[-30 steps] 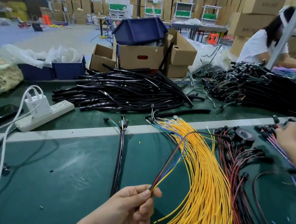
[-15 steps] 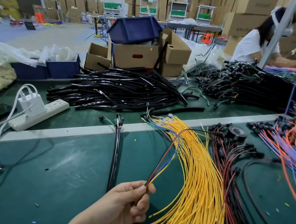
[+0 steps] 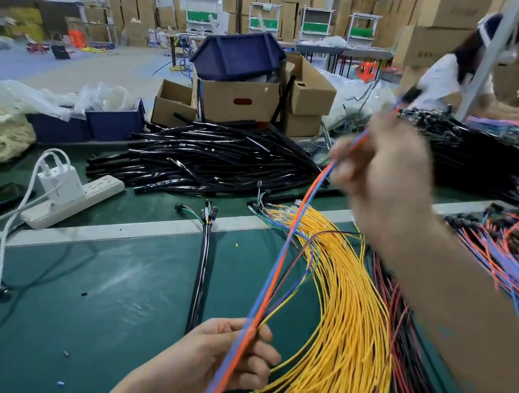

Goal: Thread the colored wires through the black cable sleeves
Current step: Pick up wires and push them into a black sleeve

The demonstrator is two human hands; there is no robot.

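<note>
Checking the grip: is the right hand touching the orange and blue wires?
Touching: head view shows right hand pinching orange and blue wires, though blurred.

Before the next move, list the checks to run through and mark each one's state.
1. Left hand grips the thin wire bundle: ok.
2. Right hand pinches the orange and blue wires: ok, though blurred.
3. Orange and blue wires caught in the left hand's grip: cannot tell; they cross its fingers.
4. A sleeve in hand: not ok; the black cable sleeves lie piled across the table.
5. Wire ends level: cannot tell; hidden.
</note>
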